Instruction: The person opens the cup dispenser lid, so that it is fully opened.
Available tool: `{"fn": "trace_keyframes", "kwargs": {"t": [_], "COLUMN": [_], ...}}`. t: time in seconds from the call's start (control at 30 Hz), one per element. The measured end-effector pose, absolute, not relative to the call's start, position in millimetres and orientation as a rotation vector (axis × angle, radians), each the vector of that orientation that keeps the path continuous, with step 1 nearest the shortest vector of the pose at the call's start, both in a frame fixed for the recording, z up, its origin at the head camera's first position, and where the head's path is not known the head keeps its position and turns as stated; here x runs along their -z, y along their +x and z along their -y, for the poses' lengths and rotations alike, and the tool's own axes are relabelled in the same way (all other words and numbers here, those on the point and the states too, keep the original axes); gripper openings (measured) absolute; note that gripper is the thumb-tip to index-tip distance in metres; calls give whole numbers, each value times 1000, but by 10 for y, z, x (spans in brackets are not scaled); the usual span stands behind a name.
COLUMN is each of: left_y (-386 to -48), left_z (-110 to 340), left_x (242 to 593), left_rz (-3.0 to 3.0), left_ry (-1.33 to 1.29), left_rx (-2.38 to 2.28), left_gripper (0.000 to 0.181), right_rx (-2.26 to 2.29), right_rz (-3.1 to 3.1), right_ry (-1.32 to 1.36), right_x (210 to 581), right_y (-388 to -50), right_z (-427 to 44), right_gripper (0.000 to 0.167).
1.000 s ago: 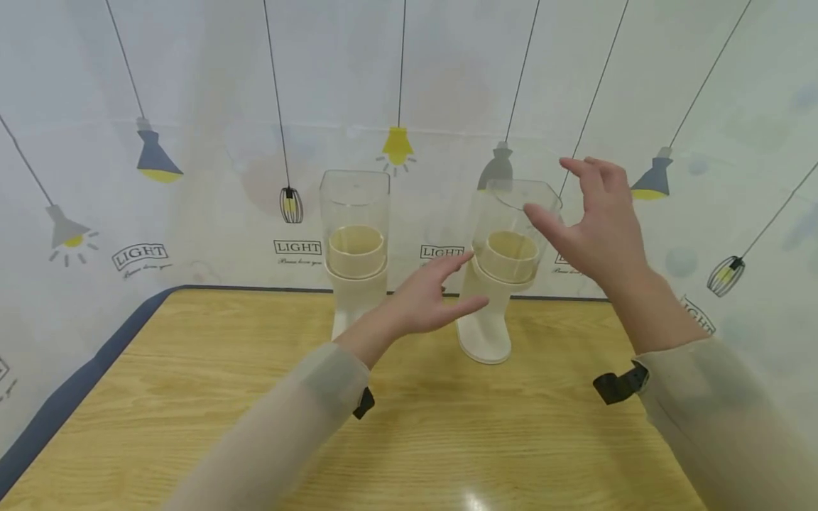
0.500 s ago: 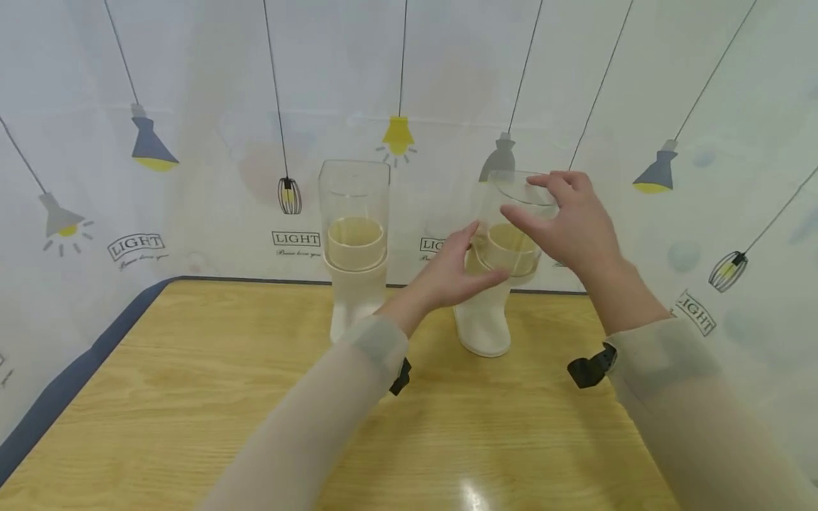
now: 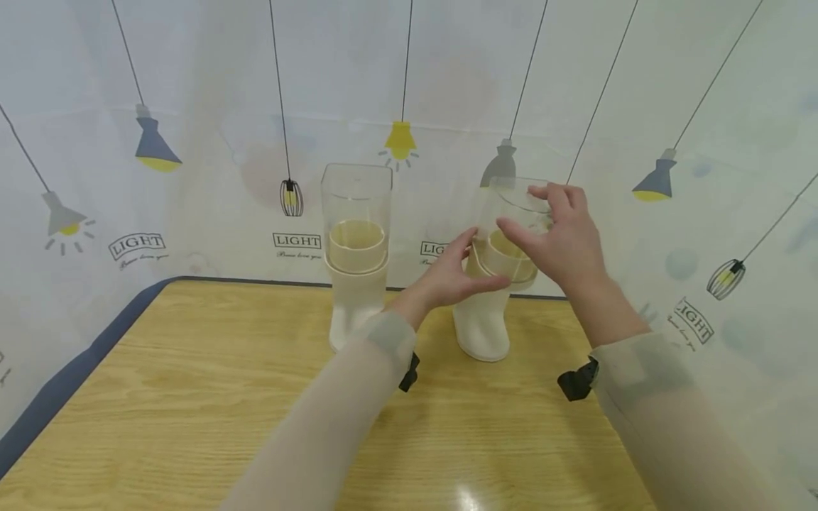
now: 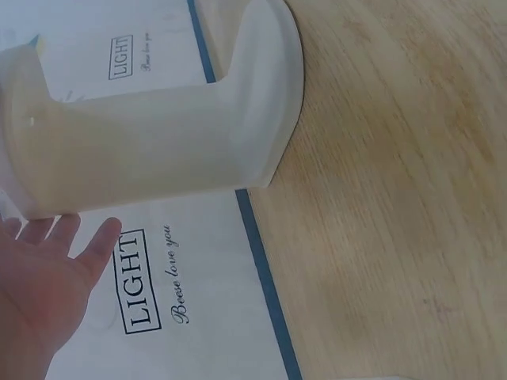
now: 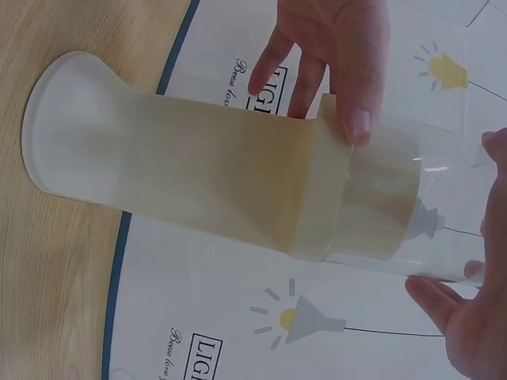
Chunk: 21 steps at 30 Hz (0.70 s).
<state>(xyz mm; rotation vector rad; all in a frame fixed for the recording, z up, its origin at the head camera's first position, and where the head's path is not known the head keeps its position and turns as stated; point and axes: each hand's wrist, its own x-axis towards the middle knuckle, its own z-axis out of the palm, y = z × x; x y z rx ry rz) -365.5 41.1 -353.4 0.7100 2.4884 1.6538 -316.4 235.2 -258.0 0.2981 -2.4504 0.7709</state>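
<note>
The right cream stand (image 3: 482, 326) is upright on the wooden table, with a clear container (image 3: 495, 206) on top of it. My left hand (image 3: 450, 279) is around its collar from the left; in the right wrist view the thumb of that hand (image 5: 341, 39) lies over the collar (image 5: 321, 190) and the fingers are behind. Higher up, my right hand (image 3: 565, 238) grips the clear container from the right, thumb in front and fingers at the far side. The left wrist view has the left hand (image 4: 43, 293) at the upper stand (image 4: 158, 150), contact partly hidden.
A second cream stand (image 3: 359, 309) with a clear container (image 3: 358, 199) stands to the left, close to my left forearm. Behind the wooden table (image 3: 211, 369) hangs a pale cloth (image 3: 211, 142) printed with lamps.
Both hands have moved to the right dispenser: the left went rightward to its collar, the right came leftward onto the clear container. Both dispensers have stayed in place.
</note>
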Motion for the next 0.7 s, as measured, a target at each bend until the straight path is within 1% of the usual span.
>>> {"fn": "trace_keyframes", "kwargs": {"t": [0.23,0.47,0.7], "left_y": [-3627,-3535,-3471], "left_z": [-462,-533,-606], "left_x": [3581,3640,3679], "left_rz": [-2478,-2545,-2650], "left_ry": [700,595,567], "left_rx": [-1772,-1819,-1843], "left_gripper": [115,118,120], "right_rx": [-837,-955,-1030], "right_rz": [2417,2379,2342], "right_ry": [308,355,423], "right_x": [2618,2668,2681], "right_y": [-3188,-3221,-3226], "right_z": [-2376,-2416,-2471], "right_gripper": [74,72,67]}}
